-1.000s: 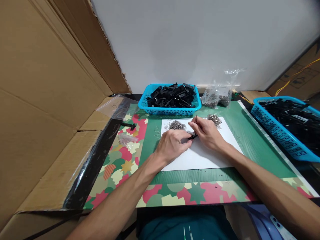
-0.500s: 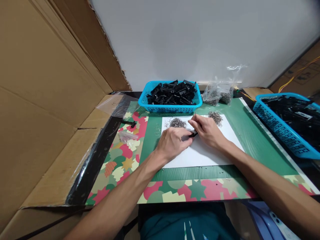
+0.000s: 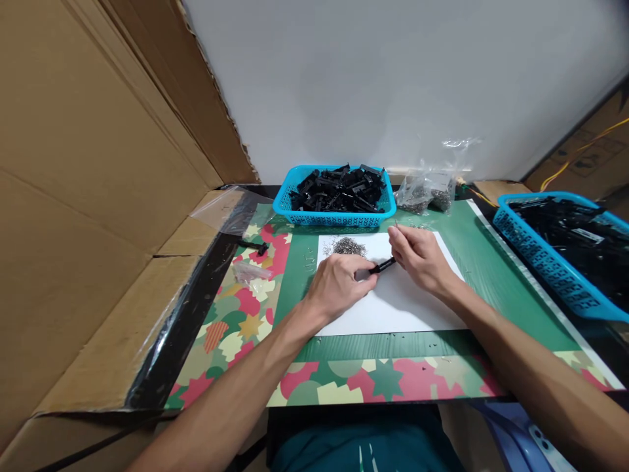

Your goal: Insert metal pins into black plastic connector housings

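A small black plastic part [image 3: 382, 265] is pinched between the thumb and fingers of my left hand [image 3: 339, 283], low over a white sheet [image 3: 393, 308]. Just right of it, my right hand [image 3: 417, 254] is closed on a thin tool whose tip shows above the fingers; its lower end is hidden. Behind my left hand lies a pile of small metal pieces [image 3: 348, 246]. A second metal pile is mostly covered by my right hand.
A blue basket [image 3: 334, 218] of black parts stands at the back, with clear bags [image 3: 427, 193] of metal pieces beside it. Another blue basket [image 3: 555, 269] is at the right. A loose black part [image 3: 255, 247] and a small plastic bag [image 3: 251, 272] lie left.
My right hand has moved right, away from my left fingers, so more of the black part shows. The second metal pile is now largely hidden. The view has shifted slightly.
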Demonstrator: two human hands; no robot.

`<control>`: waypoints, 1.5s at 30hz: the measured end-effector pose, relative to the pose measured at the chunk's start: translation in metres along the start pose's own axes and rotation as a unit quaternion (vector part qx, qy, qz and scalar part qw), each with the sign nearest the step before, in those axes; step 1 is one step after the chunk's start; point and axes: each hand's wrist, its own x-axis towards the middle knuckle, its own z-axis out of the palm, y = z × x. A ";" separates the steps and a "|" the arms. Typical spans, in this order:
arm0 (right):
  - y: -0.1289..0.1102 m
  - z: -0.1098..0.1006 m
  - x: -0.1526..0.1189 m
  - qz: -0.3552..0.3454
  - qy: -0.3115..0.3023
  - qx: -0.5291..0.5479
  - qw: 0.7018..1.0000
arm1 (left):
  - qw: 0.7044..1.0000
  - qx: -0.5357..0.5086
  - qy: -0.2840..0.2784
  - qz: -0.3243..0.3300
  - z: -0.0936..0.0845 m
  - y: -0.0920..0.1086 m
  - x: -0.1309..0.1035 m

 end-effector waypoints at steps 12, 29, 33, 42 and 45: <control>-0.006 -0.032 -0.011 0.052 -0.239 -0.146 0.959 | 0.999 0.023 0.012 -0.025 0.001 0.000 -0.002; -0.009 -0.031 -0.010 -0.016 -0.275 -0.126 0.953 | 0.998 0.049 0.037 0.002 0.002 0.001 -0.001; -0.008 -0.031 -0.010 -0.013 -0.275 -0.119 0.954 | 0.998 0.050 0.033 -0.003 0.003 0.002 -0.001; -0.013 -0.030 -0.011 -0.008 -0.287 -0.130 0.949 | 0.998 0.049 0.040 0.005 0.003 0.002 -0.002; -0.015 -0.030 -0.011 -0.014 -0.288 -0.164 0.944 | 0.998 0.051 0.042 0.012 0.004 0.001 -0.002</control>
